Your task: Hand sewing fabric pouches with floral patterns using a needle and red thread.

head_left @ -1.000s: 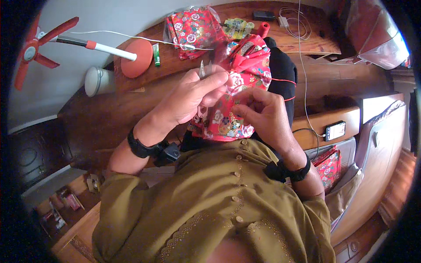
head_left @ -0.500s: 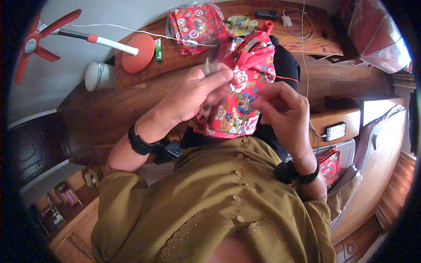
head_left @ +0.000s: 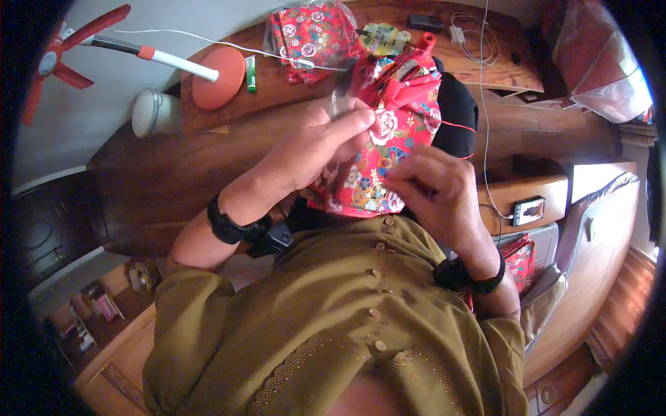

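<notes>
Red floral cloth spread over the lap, both hands at work on it

A clear plastic bag [head_left: 352, 47] on the bench [head_left: 270, 89] holds folded red floral fabric [head_left: 316, 35]. A white bucket [head_left: 146, 112] stands at the bench's left; its inside is out of sight. A larger clear bag [head_left: 609, 87] sits at the upper right, contents too unclear to tell.

The red floral cloth [head_left: 374, 177] lies bunched over the person's lap, its far end reaching the bench edge. The left hand [head_left: 340, 132] pinches a narrow pale object [head_left: 336, 104], blurred, above the cloth and hides part of it. The right hand [head_left: 436, 182] is curled over the cloth's right side, thumb near the fingers; whether it grips anything, I cannot tell.

A red cord [head_left: 459, 127] crosses the black-clad leg [head_left: 456, 104]. On the bench are a fan's orange base [head_left: 218, 78], a green tube [head_left: 250, 75], a yellowish packet [head_left: 383, 39] and a dark adapter [head_left: 424, 23]. A white cable [head_left: 482, 104] hangs down right of the cloth, near a phone [head_left: 528, 211].
</notes>
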Action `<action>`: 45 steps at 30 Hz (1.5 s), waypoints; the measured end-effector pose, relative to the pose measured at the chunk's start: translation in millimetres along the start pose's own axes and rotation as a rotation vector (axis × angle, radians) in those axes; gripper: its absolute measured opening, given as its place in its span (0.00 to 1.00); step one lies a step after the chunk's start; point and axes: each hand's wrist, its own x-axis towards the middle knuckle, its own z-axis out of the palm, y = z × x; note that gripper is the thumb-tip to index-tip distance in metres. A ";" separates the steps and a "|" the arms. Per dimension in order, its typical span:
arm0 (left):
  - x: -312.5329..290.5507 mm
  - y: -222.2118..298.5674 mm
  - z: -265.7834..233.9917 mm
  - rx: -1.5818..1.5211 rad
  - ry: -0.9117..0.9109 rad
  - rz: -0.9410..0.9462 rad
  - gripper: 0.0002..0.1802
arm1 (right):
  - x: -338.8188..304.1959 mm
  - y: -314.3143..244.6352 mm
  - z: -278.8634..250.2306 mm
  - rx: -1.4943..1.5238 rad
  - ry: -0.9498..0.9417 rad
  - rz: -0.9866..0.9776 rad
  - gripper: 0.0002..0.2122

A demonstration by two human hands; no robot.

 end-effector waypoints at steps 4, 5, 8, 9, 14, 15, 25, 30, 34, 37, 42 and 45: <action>-3.2 3.3 3.1 0.026 -0.044 -0.117 0.12 | 0.8 -4.5 -9.8 0.022 -0.085 -0.193 0.04; -2.7 4.0 2.9 0.016 -0.052 -0.121 0.12 | 8.1 -2.2 -16.5 -0.124 -0.014 -0.206 0.03; -2.7 4.9 3.7 -0.044 -0.078 -0.130 0.12 | 35.7 17.1 -32.5 -0.310 0.192 -0.177 0.03; -2.6 5.8 4.8 -0.094 -0.097 -0.135 0.12 | 42.8 24.1 -35.8 -0.314 0.195 -0.175 0.03; -6.2 4.9 7.3 -0.011 -0.068 -0.053 0.11 | 43.7 49.8 -39.7 -0.392 0.362 -0.086 0.05; -7.1 4.8 8.0 0.000 -0.058 -0.016 0.11 | 37.9 47.2 -49.8 -0.468 0.346 -0.031 0.05; -12.6 12.8 9.9 0.288 -0.020 0.035 0.11 | 6.2 8.0 -8.1 -0.020 0.044 0.098 0.06; -16.7 8.9 9.6 0.295 0.041 0.059 0.11 | 26.7 2.4 0.9 -0.226 0.047 -0.051 0.12; -16.5 8.0 8.4 0.348 0.030 0.122 0.11 | 37.3 0.5 -2.4 -0.179 0.054 -0.027 0.10; -16.9 13.5 7.5 0.363 0.029 0.072 0.12 | 43.1 0.2 -5.0 0.083 -0.016 0.138 0.08; -12.4 7.3 5.1 0.408 0.026 0.215 0.10 | 49.4 12.7 -8.8 0.571 -0.233 0.211 0.12; -11.3 3.9 5.3 0.502 0.041 0.239 0.08 | 53.3 7.4 -13.2 0.622 -0.301 0.238 0.06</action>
